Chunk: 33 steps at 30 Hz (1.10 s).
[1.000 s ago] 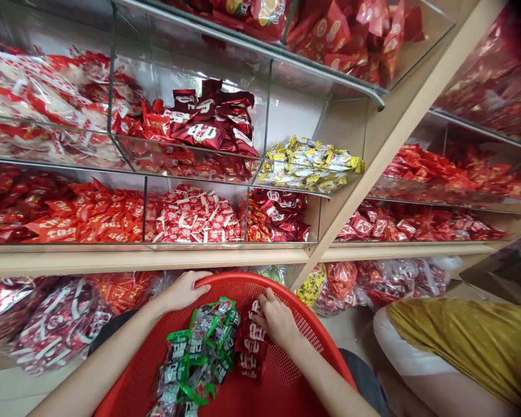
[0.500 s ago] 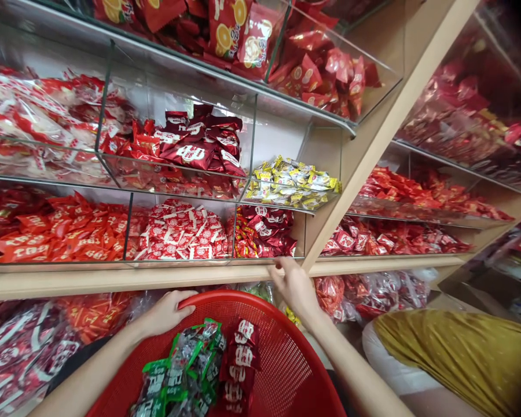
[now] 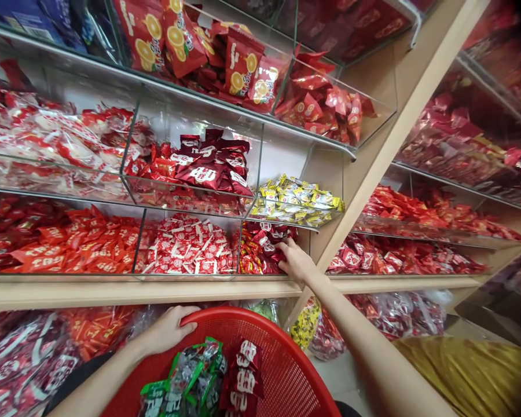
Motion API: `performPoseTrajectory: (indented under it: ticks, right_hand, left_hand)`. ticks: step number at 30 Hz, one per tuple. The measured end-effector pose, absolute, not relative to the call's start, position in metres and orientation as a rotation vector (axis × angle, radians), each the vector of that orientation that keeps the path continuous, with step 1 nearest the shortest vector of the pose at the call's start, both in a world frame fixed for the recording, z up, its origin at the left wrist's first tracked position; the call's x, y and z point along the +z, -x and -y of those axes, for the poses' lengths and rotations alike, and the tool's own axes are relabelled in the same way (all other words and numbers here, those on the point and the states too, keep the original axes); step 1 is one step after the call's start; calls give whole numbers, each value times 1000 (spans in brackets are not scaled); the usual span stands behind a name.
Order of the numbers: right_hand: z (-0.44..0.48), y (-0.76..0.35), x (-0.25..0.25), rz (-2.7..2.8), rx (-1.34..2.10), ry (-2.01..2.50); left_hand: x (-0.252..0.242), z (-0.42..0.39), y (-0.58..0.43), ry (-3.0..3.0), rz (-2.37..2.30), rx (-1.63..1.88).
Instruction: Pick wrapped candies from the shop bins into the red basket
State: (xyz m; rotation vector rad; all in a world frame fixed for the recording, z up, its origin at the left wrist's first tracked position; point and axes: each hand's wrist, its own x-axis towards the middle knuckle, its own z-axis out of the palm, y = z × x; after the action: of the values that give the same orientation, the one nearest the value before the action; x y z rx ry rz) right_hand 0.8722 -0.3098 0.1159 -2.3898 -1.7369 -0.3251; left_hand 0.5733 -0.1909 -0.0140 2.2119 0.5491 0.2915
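My left hand is closed on the rim of a red plastic basket. In the basket lie green-and-clear packets and a short stack of dark red packets with white lettering. My right hand reaches into the bottom shelf compartment below the yellow sweets. Its fingers are apart and slightly bent, at the right side of some dark red packets; whether the fingertips touch one is hard to see. Small red-and-yellow sweets lie to the left of them.
Clear-fronted bins hold red-and-white sweets, orange-red packets and yellow-and-white sweets. A wooden upright stands right of my right hand. Filled bags lie under the shelf ledge. Mustard-coloured cloth is at lower right.
My right hand has moved from the shelf ledge up and forward into the bottom compartment. My left hand keeps its hold on the basket. The view has tilted up slightly.
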Motion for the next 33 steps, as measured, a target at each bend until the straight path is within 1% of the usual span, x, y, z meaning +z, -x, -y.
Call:
performPoseTrajectory:
  ticks: [6, 9, 19, 28, 33]
  right_hand:
    - [288, -871, 116, 1134, -229, 2471]
    - [283, -871, 114, 961, -171, 2440]
    - [280, -883, 108, 679, 49, 2152]
    - [290, -880, 121, 494, 470, 1727]
    - [309, -875, 135, 521, 620, 1539]
  left_hand:
    - [-13, 192, -573, -2198, -548, 294]
    - [-11, 194, -573, -2184, -532, 296]
    - [-9, 194, -575, -2228, -544, 280]
    - [-12, 193, -573, -2263, -588, 293]
    - [-11, 193, -573, -2262, -610, 279]
